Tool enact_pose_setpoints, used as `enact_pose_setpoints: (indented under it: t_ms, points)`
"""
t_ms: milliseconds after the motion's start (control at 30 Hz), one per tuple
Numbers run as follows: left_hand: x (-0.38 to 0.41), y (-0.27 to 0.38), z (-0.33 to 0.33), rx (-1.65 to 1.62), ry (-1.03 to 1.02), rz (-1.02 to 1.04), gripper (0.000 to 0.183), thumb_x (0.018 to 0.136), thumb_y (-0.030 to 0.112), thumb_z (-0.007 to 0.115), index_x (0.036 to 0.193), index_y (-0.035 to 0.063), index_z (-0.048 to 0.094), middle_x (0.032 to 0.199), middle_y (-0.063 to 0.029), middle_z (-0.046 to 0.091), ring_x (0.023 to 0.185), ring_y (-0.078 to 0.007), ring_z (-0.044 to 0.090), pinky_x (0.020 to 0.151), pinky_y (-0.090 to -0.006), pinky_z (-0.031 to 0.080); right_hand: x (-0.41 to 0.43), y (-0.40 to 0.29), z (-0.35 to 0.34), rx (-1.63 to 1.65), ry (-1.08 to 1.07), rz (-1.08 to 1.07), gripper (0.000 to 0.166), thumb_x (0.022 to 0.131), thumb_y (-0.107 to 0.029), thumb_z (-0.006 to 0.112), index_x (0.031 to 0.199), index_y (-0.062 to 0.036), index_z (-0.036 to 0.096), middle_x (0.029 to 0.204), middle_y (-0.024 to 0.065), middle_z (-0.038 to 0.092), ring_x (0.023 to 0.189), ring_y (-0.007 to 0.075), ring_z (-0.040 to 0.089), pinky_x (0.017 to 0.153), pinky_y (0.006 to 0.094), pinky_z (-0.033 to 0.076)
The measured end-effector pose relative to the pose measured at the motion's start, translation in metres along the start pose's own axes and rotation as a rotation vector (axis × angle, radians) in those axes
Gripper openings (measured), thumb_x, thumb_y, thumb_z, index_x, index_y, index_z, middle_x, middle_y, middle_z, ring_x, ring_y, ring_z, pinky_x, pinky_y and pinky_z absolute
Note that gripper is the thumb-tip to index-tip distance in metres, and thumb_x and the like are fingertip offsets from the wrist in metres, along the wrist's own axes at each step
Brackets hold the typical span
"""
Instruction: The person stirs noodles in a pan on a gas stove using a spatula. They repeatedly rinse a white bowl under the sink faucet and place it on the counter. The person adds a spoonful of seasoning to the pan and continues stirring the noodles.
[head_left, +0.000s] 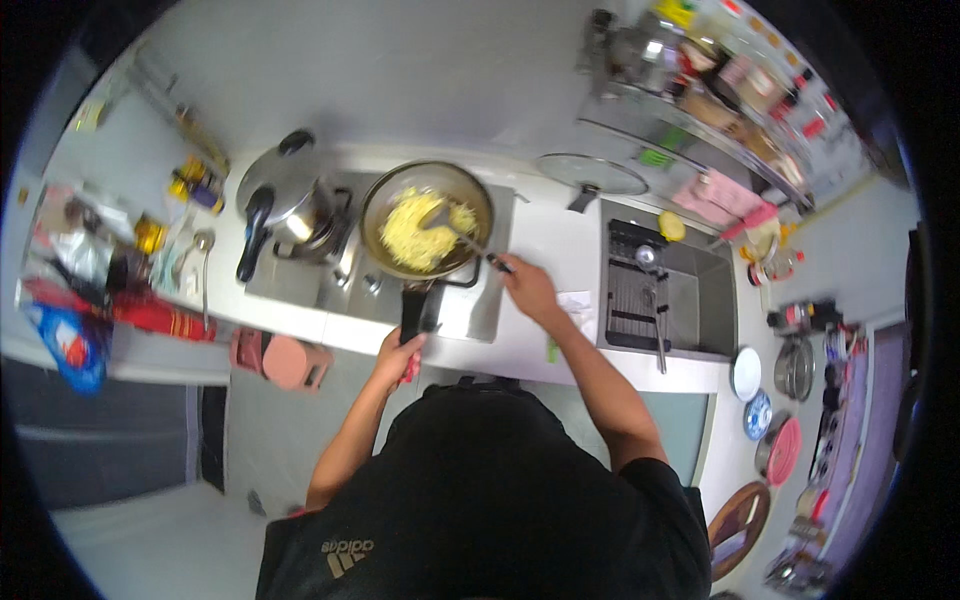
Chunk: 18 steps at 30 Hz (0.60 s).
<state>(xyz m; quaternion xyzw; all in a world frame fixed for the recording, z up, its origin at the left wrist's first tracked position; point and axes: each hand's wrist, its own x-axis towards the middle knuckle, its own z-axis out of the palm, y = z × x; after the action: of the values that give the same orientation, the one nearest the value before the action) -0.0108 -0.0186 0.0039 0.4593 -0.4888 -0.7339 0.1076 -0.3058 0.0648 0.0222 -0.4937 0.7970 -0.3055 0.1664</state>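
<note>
My left hand grips the black handle of a frying pan, which sits over the right burner of a steel gas stove. Pale yellow shreds of food lie heaped in the pan; I cannot tell what food they are. In my right hand is the dark handle of a spatula. Its blade rests among the shreds near the pan's middle. Something red and patterned shows beside my left hand, partly hidden by it.
A pressure cooker stands on the left burner, its long handle toward me. Right of the stove are a glass lid, a white cloth or paper and a sink with a black rack. Below the counter's left part stands a pink stool.
</note>
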Motion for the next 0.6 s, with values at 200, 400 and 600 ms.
enact_pose_setpoints:
  t_ms: [200, 400, 600]
  points:
    - [0.007, -0.033, -0.027, -0.453, -0.031, -0.148, 0.059, 0.092, 0.06, 0.051, 0.11, 0.0045, 0.059, 0.07, -0.0062, 0.059, 0.06, -0.0202, 0.06, 0.053, -0.0292, 0.052, -0.028, 0.011, 0.022, 0.125, -0.005, 0.05, 0.039, 0.087, -0.03, 0.061, 0.117, -0.006, 0.053, 0.093, 0.0204, 0.066, 0.093, 0.0391, 0.063, 0.08, 0.0515, 0.05]
    - [0.006, -0.092, -0.085, -0.358, -0.237, -0.22, 0.045, 0.089, 0.045, 0.063, 0.101, 0.0022, 0.063, 0.074, -0.011, 0.062, 0.071, -0.0272, 0.065, 0.067, -0.0363, 0.053, -0.088, 0.037, -0.044, 0.213, 0.273, 0.128, 0.034, 0.094, -0.035, 0.051, 0.087, -0.0032, 0.062, 0.087, 0.0188, 0.063, 0.084, 0.0385, 0.061, 0.074, 0.0478, 0.048]
    - [-0.017, -0.13, -0.032, 0.529, 0.032, -0.271, 0.039, 0.089, 0.039, 0.063, 0.101, 0.0017, 0.063, 0.076, -0.0112, 0.064, 0.071, -0.0259, 0.065, 0.066, -0.0351, 0.052, -0.172, 0.108, -0.034, 0.212, 0.178, 0.367, 0.039, 0.097, -0.033, 0.046, 0.078, -0.0022, 0.063, 0.083, 0.0204, 0.065, 0.081, 0.0418, 0.061, 0.07, 0.0522, 0.047]
